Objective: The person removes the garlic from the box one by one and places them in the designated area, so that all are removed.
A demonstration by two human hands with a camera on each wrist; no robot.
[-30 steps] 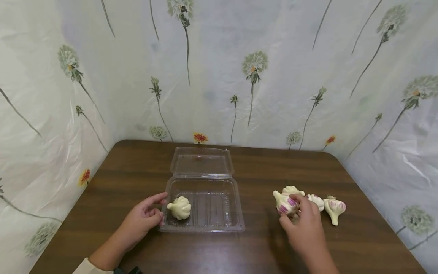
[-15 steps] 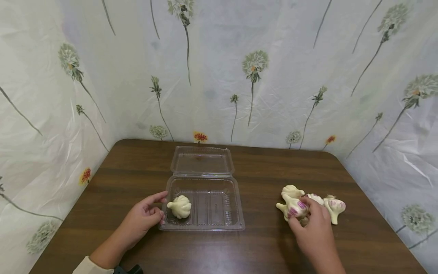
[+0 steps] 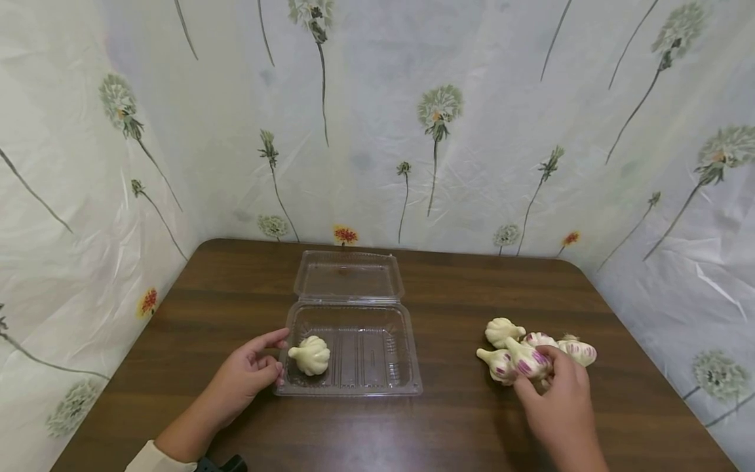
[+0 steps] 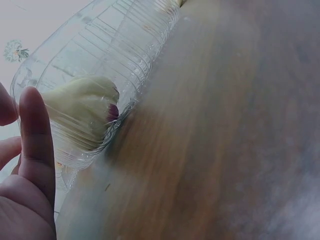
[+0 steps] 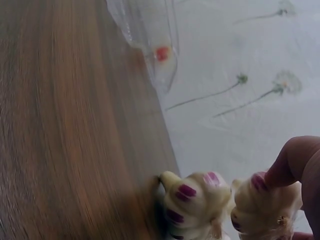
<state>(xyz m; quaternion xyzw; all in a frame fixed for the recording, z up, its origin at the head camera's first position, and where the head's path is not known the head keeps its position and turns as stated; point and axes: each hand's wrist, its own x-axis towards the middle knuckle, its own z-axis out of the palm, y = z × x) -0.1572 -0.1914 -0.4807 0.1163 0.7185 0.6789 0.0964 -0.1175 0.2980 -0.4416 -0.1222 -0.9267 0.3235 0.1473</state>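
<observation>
My right hand (image 3: 560,403) pinches a garlic bulb (image 3: 527,359), white with purple streaks, between thumb and fingers. The held bulb overlaps a cluster of other garlic bulbs, among them a plain white one (image 3: 501,332) and a purple-marked one (image 3: 497,364). In the right wrist view, the held bulb (image 5: 267,205) is right beside another bulb (image 5: 195,202). At the left rim of a clear plastic clamshell container (image 3: 413,367), my left hand (image 3: 244,370) touches the edge with its index finger and thumb spread apart. Inside the container's left side lies one garlic bulb (image 3: 310,356).
Behind the container's base, its hinged lid (image 3: 349,276) lies folded back. More bulbs, such as a purple-streaked one (image 3: 580,352), sit at the cluster's right. The dark wooden table (image 3: 354,432) backs onto a floral-printed sheet (image 3: 366,131).
My right hand has moved to the right with the pinched bulb, uncovering the purple-marked bulb at the cluster's left. My left hand and the container have stayed in place.
</observation>
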